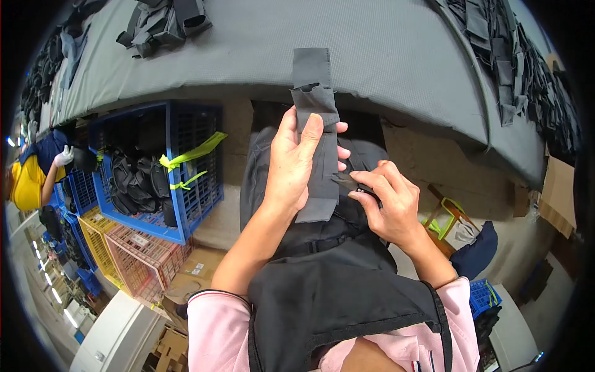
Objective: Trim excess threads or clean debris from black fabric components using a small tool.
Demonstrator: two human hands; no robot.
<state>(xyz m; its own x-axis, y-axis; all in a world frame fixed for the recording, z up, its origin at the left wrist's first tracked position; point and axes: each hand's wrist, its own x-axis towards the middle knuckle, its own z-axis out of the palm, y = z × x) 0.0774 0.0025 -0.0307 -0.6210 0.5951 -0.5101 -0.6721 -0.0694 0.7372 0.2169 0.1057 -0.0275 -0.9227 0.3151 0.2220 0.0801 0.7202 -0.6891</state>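
My left hand (290, 164) is closed round a dark grey fabric strip (320, 201), the thumb lying along its front and the fingertips showing at its right side. Folded and stitched layers show near the upper part of the strip, and its far end reaches over the table's front edge. In my right hand (393, 204) is a small pointed metal tool, which looks like thread snips (343, 180). Its tip is at the right edge of the strip; whether it touches the fabric I cannot tell. Most of its handle is hidden by my fingers.
A grey-covered table (248, 46) stretches across the far side, with a pile of dark fabric pieces (164, 28) at left and many strips (496, 56) at right. A blue crate (180, 232) of black items stands at left. Beyond it, a person's gloved hand (64, 156) shows.
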